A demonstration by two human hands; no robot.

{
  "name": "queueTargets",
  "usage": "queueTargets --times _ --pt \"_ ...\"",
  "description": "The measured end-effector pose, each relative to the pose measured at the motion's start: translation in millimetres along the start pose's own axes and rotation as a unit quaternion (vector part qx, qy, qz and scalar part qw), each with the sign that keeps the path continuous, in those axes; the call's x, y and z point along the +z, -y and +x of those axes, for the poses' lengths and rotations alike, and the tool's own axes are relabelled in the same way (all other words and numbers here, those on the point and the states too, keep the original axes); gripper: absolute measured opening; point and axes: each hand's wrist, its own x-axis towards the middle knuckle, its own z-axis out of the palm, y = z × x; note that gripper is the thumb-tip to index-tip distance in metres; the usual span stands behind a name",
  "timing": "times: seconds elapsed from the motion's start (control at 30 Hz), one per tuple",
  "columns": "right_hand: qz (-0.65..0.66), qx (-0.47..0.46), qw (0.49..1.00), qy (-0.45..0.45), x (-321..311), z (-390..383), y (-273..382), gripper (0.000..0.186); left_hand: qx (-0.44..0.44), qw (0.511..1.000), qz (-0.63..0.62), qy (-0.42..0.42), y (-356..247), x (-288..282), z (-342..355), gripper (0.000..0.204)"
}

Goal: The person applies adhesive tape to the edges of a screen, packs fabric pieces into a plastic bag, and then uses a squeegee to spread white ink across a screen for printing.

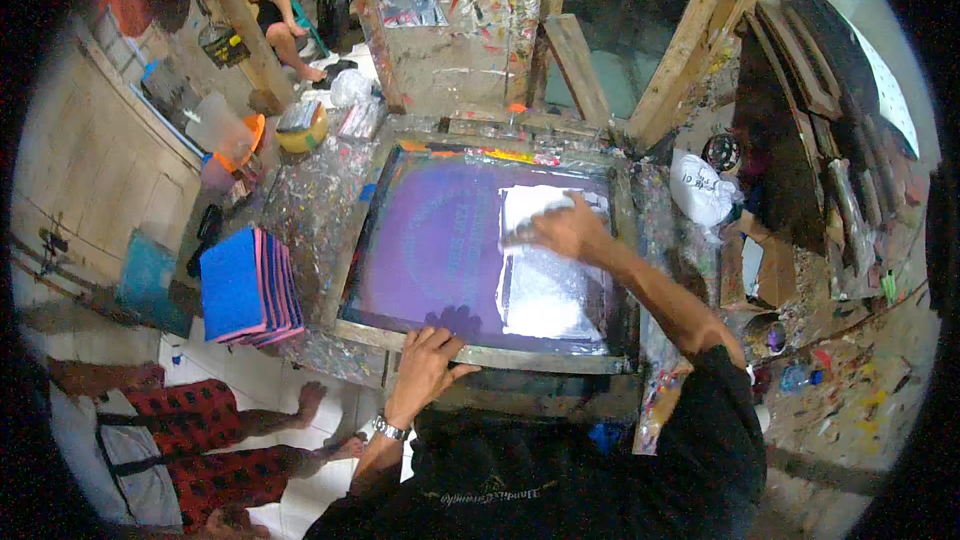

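While the screen frame is being steadied under the flat, open left hand, a white cloth is being pressed across the mesh by the right hand, its grip closed on the cloth; steady wiping pressure is judged needed next.

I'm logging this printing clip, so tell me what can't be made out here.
- Head view: what the right hand presses on the screen; the hand is blurred, its grip unclear.
- The round design on the mesh: too faint.
- Underside of the frame: hidden below the left hand.
- The seated person at lower left: cut off by the rim.

purple printing screen, white cloth, blue-and-pink stack, red checked trousers
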Motion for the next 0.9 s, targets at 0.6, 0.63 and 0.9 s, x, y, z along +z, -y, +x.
queueTargets --times 0.6,0.63,0.9 --pt "-0.087 0.182 0.978 -0.054 -4 26 -58 0.044 0.034 0.999 0.002 -0.036 4 4 -3 0.046" --pt "-0.040 0.185 0.981 -0.039 -5 22 -39 0.040 0.028 0.999 0.008 -0.033 6 2 -4 0.046" --pt "-0.014 0.122 0.992 -0.036 -16 -124 156 0.032 0.021 1.000 -0.016 -0.004 0 7 -1 0.045"
